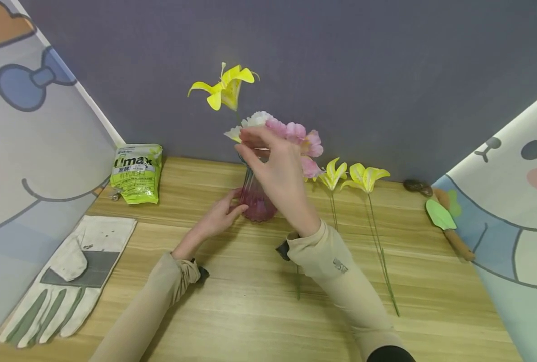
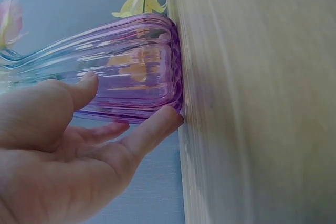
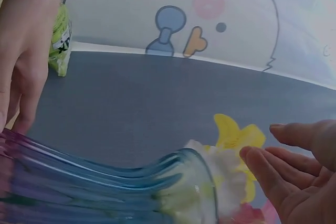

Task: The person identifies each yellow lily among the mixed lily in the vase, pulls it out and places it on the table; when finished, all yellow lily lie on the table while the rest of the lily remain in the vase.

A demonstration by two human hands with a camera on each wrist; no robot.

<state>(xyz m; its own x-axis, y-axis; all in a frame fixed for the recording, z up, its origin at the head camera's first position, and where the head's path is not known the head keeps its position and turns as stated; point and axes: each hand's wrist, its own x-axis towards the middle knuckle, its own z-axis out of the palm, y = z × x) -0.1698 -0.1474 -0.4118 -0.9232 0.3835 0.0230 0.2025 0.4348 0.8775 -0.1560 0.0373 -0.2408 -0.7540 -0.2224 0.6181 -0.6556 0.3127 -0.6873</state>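
Note:
A ribbed glass vase [image 1: 258, 203], purple at its base and blue towards its mouth, stands upright on the wooden table. My left hand [image 1: 218, 216] holds its lower part, with the thumb on the near side and fingers around the back in the left wrist view. Beside the vase's mouth is my right hand [image 1: 279, 171], its thumb and fingers parted with nothing between them in the right wrist view. A tall yellow lily [image 1: 227, 89] rises above the vase. White flowers [image 1: 256, 119] and pink flowers [image 1: 311, 144] crowd around the mouth, partly behind the right hand.
Two yellow lilies [image 1: 365, 177] with long green stems lie right of the vase. A green fertilizer bag [image 1: 137, 176] stands at the back left, and a work glove [image 1: 69, 281] lies in front of it. At right is a small green trowel [image 1: 441, 215].

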